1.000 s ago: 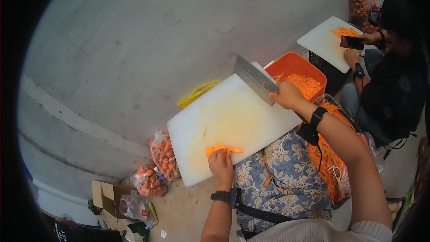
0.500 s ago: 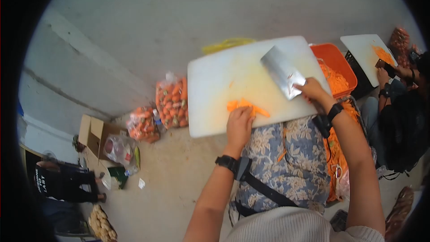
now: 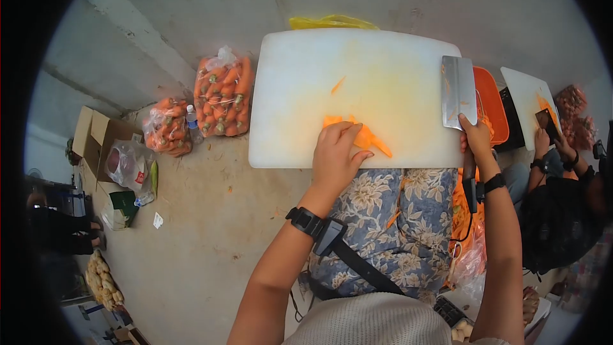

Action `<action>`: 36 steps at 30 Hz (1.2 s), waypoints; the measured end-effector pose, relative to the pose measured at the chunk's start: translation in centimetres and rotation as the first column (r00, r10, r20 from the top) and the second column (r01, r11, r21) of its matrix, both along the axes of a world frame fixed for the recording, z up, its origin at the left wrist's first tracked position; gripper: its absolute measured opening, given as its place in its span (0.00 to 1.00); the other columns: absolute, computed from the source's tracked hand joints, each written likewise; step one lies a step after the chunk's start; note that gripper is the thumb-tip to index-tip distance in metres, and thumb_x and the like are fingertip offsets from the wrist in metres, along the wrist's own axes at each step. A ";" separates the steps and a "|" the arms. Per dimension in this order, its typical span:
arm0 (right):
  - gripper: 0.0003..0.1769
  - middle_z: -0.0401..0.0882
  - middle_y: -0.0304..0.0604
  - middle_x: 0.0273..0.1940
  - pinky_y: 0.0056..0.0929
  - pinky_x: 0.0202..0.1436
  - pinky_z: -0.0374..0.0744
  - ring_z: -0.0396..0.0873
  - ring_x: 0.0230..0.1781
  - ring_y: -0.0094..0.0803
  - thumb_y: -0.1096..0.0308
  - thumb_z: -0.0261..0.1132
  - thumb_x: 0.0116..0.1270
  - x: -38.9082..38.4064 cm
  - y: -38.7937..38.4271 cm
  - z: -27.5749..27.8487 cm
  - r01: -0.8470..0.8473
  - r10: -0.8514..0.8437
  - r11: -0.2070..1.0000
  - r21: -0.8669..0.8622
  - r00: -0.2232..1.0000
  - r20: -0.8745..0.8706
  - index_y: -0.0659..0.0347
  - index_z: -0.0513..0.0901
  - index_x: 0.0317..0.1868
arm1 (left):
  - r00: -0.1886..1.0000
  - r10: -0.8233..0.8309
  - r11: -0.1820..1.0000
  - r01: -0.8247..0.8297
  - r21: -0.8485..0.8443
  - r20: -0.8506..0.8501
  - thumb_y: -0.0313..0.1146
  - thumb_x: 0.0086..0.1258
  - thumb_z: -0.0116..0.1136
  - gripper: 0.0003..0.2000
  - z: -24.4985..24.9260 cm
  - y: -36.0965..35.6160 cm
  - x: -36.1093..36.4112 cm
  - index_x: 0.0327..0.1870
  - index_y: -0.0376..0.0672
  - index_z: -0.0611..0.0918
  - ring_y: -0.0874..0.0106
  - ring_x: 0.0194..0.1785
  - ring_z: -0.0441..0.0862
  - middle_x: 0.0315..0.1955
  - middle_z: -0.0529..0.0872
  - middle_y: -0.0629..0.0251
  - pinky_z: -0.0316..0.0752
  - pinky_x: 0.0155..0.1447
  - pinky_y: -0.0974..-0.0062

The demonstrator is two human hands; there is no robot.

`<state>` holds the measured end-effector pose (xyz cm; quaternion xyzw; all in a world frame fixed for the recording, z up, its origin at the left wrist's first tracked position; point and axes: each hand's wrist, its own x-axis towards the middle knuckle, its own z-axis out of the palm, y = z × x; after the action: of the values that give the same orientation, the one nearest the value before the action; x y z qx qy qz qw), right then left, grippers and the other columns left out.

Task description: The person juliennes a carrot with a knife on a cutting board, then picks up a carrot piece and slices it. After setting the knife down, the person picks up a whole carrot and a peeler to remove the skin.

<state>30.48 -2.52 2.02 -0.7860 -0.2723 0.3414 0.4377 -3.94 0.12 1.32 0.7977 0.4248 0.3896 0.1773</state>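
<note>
A large white cutting board (image 3: 287, 102) spans the middle of the view. Near its front edge, my left hand (image 3: 338, 153) rests with curled fingers over a small pile of carrot slices (image 3: 380, 146), pressing on them and partly hiding them. A thin carrot strip (image 3: 338, 84) lies farther back on the board. My right hand (image 3: 476, 137) grips the handle of a cleaver (image 3: 458, 89) at the board's right side. The cleaver's broad blade points away from me, over the right edge, with bits of carrot stuck on it.
An orange bin (image 3: 497, 105) stands right of the board. Bagged carrots (image 3: 223, 99) sit on the floor at left, beside a cardboard box (image 3: 96, 134). At far right a co-worker (image 3: 562, 198) holds a dark blade (image 3: 548, 124) at another white board (image 3: 520, 92).
My right hand has carried the cleaver rightward from above the board to its right edge, turning the blade straighter. My left hand stays on the carrot slices. The camera view has shifted.
</note>
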 end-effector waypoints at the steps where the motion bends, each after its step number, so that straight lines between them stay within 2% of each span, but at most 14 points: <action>1: 0.21 0.70 0.36 0.14 0.28 0.11 0.69 0.68 0.08 0.25 0.53 0.67 0.67 -0.4 0.1 0.6 -0.036 0.037 0.999 -0.011 0.996 0.084 0.62 0.74 0.28 | 1.000 -0.003 1.000 0.003 -0.013 -0.008 0.37 0.50 0.75 0.28 0.0 0.2 -0.5 0.54 0.39 0.81 0.55 0.56 0.75 0.51 0.79 0.56 0.72 0.60 0.61; 3: 0.21 0.70 0.36 0.14 0.27 0.10 0.69 0.68 0.08 0.25 0.52 0.68 0.67 0.1 0.2 0.6 -0.060 0.062 0.998 -0.028 0.996 0.061 0.62 0.74 0.27 | 0.990 0.127 0.991 -0.124 0.043 -0.055 0.39 0.47 0.77 0.35 0.0 0.2 -2.1 0.59 0.40 0.78 0.52 0.59 0.73 0.56 0.76 0.52 0.70 0.63 0.59; 7: 0.23 0.70 0.35 0.13 0.25 0.11 0.68 0.67 0.08 0.23 0.51 0.68 0.67 1.1 -0.1 0.2 -0.108 0.108 0.991 -0.076 0.994 -0.007 0.60 0.73 0.24 | 0.979 0.184 0.979 -0.191 -0.075 -0.090 0.40 0.43 0.79 0.37 1.4 1.2 -3.3 0.59 0.42 0.78 0.53 0.61 0.72 0.60 0.74 0.52 0.68 0.64 0.59; 13: 0.23 0.70 0.35 0.13 0.24 0.12 0.68 0.67 0.08 0.23 0.51 0.68 0.67 0.8 -0.4 0.5 -0.135 0.131 0.989 -0.062 0.989 -0.065 0.59 0.73 0.24 | 0.975 -0.088 0.985 0.055 -0.162 -0.206 0.29 0.52 0.73 0.24 1.5 3.3 -3.8 0.53 0.41 0.82 0.56 0.58 0.75 0.54 0.81 0.56 0.70 0.63 0.60; 16: 0.23 0.71 0.35 0.14 0.24 0.12 0.69 0.68 0.08 0.22 0.52 0.68 0.67 1.1 0.4 1.0 -0.084 0.082 0.993 -0.084 0.996 -0.036 0.59 0.73 0.23 | 0.974 -0.070 0.991 0.043 -0.126 -0.215 0.24 0.55 0.68 0.17 1.7 4.0 -3.6 0.48 0.40 0.84 0.59 0.51 0.80 0.47 0.84 0.59 0.75 0.57 0.64; 18: 0.24 0.71 0.35 0.14 0.23 0.12 0.69 0.68 0.08 0.22 0.51 0.68 0.67 1.0 -0.2 0.5 -0.121 0.119 0.991 -0.060 0.992 -0.040 0.58 0.73 0.21 | 0.971 0.065 0.976 -0.111 -0.189 -0.232 0.25 0.56 0.68 0.14 1.4 2.8 -3.8 0.45 0.39 0.84 0.62 0.44 0.82 0.42 0.84 0.60 0.78 0.48 0.69; 19: 0.25 0.71 0.35 0.13 0.23 0.11 0.69 0.68 0.08 0.22 0.50 0.69 0.66 1.1 -0.2 0.7 -0.137 0.132 0.986 -0.094 0.990 -0.050 0.58 0.73 0.21 | 0.967 0.051 0.971 -0.106 -0.213 -0.248 0.25 0.56 0.68 0.14 1.2 2.3 -3.7 0.45 0.39 0.84 0.62 0.44 0.82 0.42 0.84 0.60 0.78 0.48 0.69; 21: 0.25 0.71 0.35 0.13 0.23 0.11 0.69 0.69 0.08 0.22 0.50 0.69 0.66 1.2 -0.3 0.6 -0.149 0.144 0.986 -0.074 0.988 -0.060 0.58 0.73 0.20 | 0.969 0.076 0.987 -0.107 -0.121 -0.235 0.25 0.56 0.69 0.14 1.3 1.9 -3.2 0.45 0.39 0.84 0.65 0.39 0.82 0.38 0.83 0.60 0.79 0.44 0.71; 25: 0.24 0.71 0.35 0.14 0.22 0.11 0.69 0.69 0.08 0.22 0.50 0.70 0.65 1.4 -0.1 0.5 -0.128 0.122 0.988 -0.091 0.991 -0.062 0.59 0.73 0.22 | 0.980 0.036 0.981 -0.072 -0.182 -0.195 0.26 0.55 0.72 0.16 1.3 0.6 -1.6 0.45 0.38 0.83 0.66 0.38 0.81 0.37 0.82 0.60 0.78 0.44 0.72; 30: 0.23 0.72 0.34 0.14 0.22 0.12 0.70 0.70 0.08 0.22 0.50 0.70 0.64 1.4 -0.2 0.6 -0.110 0.105 0.988 -0.105 0.993 -0.049 0.59 0.74 0.24 | 0.966 0.136 0.980 -0.164 -0.112 -0.222 0.29 0.53 0.75 0.19 0.6 -0.5 0.5 0.46 0.39 0.82 0.69 0.36 0.81 0.36 0.82 0.61 0.78 0.43 0.73; 32: 0.23 0.72 0.35 0.14 0.22 0.12 0.70 0.71 0.09 0.22 0.49 0.70 0.64 1.2 -0.3 1.0 -0.160 0.156 0.979 -0.127 0.987 -0.040 0.59 0.74 0.25 | 0.974 0.118 0.976 -0.150 -0.159 -0.195 0.29 0.53 0.75 0.20 0.6 -0.7 1.2 0.48 0.40 0.82 0.69 0.36 0.80 0.36 0.82 0.62 0.78 0.42 0.73; 33: 0.27 0.70 0.34 0.11 0.20 0.11 0.67 0.67 0.06 0.21 0.48 0.67 0.67 0.8 -0.3 0.8 -0.143 0.143 0.987 -0.076 0.990 -0.010 0.58 0.72 0.18 | 0.981 0.108 0.971 -0.139 -0.195 -0.162 0.30 0.53 0.75 0.22 0.6 -0.7 1.4 0.50 0.40 0.81 0.69 0.35 0.80 0.36 0.82 0.62 0.78 0.42 0.73; 34: 0.27 0.70 0.34 0.11 0.20 0.11 0.67 0.67 0.06 0.21 0.48 0.67 0.67 0.5 -0.2 0.7 -0.140 0.139 0.988 -0.073 0.990 -0.011 0.58 0.72 0.18 | 0.981 0.104 0.972 -0.135 -0.192 -0.163 0.30 0.53 0.75 0.22 0.9 -0.8 1.4 0.50 0.40 0.81 0.69 0.35 0.80 0.36 0.82 0.62 0.78 0.42 0.73; 36: 0.27 0.70 0.34 0.11 0.20 0.11 0.67 0.68 0.07 0.21 0.47 0.68 0.65 0.4 -0.1 0.9 -0.089 0.088 0.994 -0.060 0.996 -0.019 0.58 0.73 0.19 | 0.989 0.144 0.936 -0.147 -0.319 -0.032 0.32 0.53 0.76 0.25 1.4 -1.0 1.3 0.53 0.41 0.80 0.67 0.43 0.80 0.43 0.81 0.60 0.78 0.45 0.71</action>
<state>30.89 -2.57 2.92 -0.7833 -0.2927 0.3750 0.4003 -2.64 -0.93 2.75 0.7263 0.5410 0.3240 0.2735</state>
